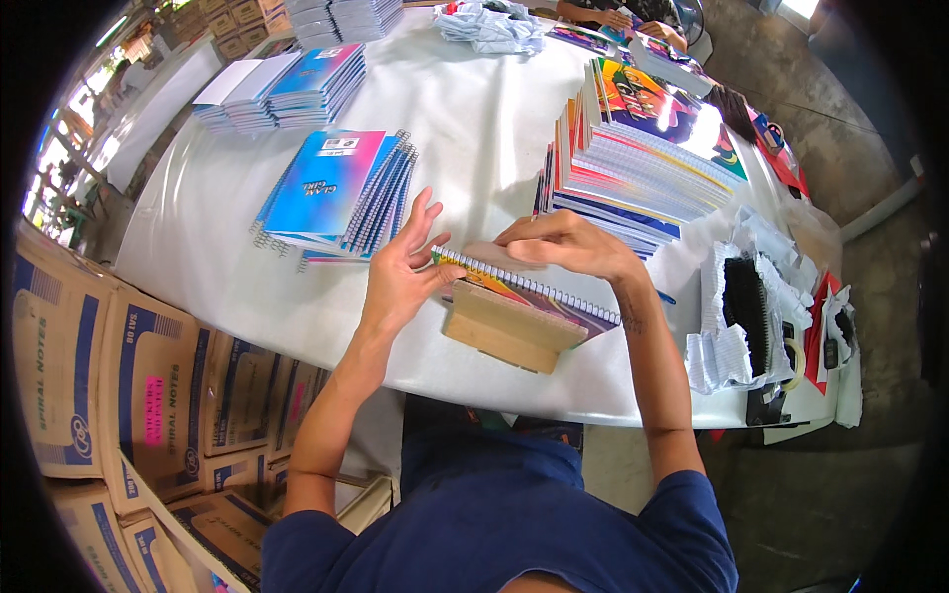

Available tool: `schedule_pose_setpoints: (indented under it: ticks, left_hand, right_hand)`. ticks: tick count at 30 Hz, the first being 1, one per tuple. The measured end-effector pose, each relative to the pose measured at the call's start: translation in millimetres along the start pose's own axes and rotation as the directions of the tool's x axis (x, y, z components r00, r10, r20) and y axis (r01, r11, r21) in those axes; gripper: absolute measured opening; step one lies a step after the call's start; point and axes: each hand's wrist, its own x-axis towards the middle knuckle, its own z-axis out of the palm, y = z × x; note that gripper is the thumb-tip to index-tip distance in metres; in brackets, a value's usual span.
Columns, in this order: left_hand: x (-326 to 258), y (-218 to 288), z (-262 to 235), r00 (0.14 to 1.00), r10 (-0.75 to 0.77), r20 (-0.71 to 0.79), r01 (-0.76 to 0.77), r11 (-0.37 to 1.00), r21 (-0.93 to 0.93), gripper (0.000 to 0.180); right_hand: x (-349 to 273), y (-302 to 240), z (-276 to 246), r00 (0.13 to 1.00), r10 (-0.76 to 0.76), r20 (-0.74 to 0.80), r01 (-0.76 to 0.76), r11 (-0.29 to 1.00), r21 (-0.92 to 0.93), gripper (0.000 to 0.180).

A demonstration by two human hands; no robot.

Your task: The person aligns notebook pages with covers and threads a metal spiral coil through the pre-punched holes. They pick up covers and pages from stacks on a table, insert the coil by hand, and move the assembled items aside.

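A spiral-bound notebook point(539, 296) with a colourful cover rests tilted on a small wooden block point(509, 331) near the table's front edge. My left hand point(400, 267) grips the left end of its wire spiral, fingers partly spread upward. My right hand point(568, 242) presses on the spiral and the top of the notebook from the right, fingers curled over it.
A white table point(465, 119) holds blue notebook stacks point(341, 193) point(297, 89) to the left and a tall colourful stack point(643, 158) to the right. Black spiral wires on torn paper point(746, 306) lie at the right. Cardboard boxes point(148, 395) stand left below. Another person's hands point(618, 20) are at the far end.
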Motion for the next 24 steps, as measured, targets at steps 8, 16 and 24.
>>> schedule_pose_setpoints:
  ticks: [8, 16, 24]
  left_hand:
    - [19, 11, -12, 0.853, -0.264, 0.451, 0.289, 0.957, 0.014, 0.065]
    - [38, 118, -23, 0.964, 0.258, -0.065, -0.261, 0.964, -0.048, 0.059]
    - [-36, 66, 33, 0.836, 0.162, 0.524, -0.47, 0.703, 0.533, 0.06]
  right_hand:
    - [-39, 61, 1, 0.972, -0.101, -0.212, -0.036, 0.828, -0.559, 0.041]
    - [-130, 106, 14, 0.832, -0.019, -0.555, -0.44, 0.589, -0.678, 0.06]
    - [-168, 155, 19, 0.671, -0.216, -0.709, -0.633, 0.331, -0.7, 0.038]
